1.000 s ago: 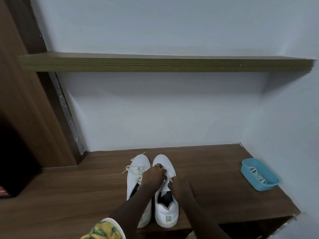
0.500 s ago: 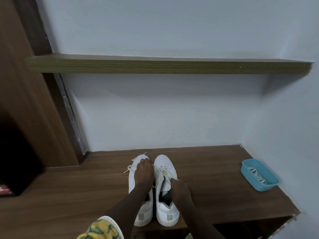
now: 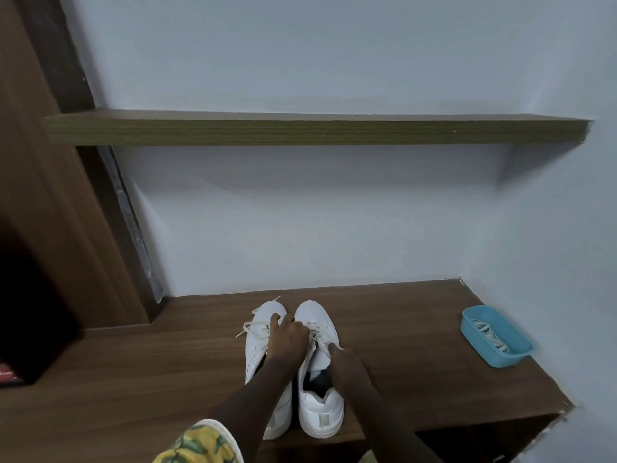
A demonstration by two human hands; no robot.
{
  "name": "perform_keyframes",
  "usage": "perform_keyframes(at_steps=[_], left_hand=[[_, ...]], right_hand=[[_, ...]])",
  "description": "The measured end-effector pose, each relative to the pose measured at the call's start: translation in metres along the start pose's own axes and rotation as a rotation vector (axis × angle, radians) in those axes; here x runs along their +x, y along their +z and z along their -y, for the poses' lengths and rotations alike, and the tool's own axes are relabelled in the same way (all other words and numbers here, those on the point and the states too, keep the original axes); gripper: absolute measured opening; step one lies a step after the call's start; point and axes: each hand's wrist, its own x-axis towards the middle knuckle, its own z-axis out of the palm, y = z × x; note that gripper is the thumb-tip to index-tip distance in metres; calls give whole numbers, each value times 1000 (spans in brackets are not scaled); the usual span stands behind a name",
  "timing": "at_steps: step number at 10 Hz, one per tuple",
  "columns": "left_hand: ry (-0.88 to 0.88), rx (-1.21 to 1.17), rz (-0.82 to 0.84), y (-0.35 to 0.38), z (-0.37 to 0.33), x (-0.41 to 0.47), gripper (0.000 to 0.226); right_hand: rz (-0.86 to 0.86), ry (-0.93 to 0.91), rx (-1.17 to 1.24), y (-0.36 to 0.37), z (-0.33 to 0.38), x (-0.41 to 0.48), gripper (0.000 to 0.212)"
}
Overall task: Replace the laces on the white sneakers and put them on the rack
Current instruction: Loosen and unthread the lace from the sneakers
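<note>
Two white sneakers stand side by side, toes to the wall, on the brown wooden rack surface (image 3: 417,332). The left sneaker (image 3: 263,332) has loose cream laces spread over its front. My left hand (image 3: 287,339) lies across both shoes, fingers curled at the laces (image 3: 317,332) of the right sneaker (image 3: 320,409). My right hand (image 3: 344,360) pinches the lace at the right sneaker's tongue. My arms hide both shoes' middles.
A blue plastic tray (image 3: 494,335) with a coiled lace stands at the right end of the surface by the wall. A wooden shelf (image 3: 300,130) runs overhead. A dark cabinet side (image 3: 40,228) closes the left.
My left hand has shifted slightly right, from the left sneaker's toe toward the right sneaker's laces. The view has tilted down a little. The sneakers stay in place.
</note>
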Motion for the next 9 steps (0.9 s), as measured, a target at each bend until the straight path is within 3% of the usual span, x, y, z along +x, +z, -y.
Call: perform_keyframes(at_steps=[2,3,4,5,6,7,9], left_hand=[[-353,-135,-6,-11,13,0,30],[-552,-240,-29,-11,29,-2,25],[-554,-228,39,-7,32,-3,27],[-358,-208,46,-2,28,-2,41],[-26,-121,39,-5,15,-2,43],[185,10,50,-7,-3,-4,34],[145,94,37,-11,-9,-1,29]], right_hand=[[25,7,39,-5,-1,-1,38],[42,29,55,-4,-2,1,56],[65,62,61,-6,0,3,61],[78,79,97,-9,1,2,54],[75,68,77,-10,2,3,49],[61,76,86,-6,1,4,43],[71,77,40,-5,-2,3,36]])
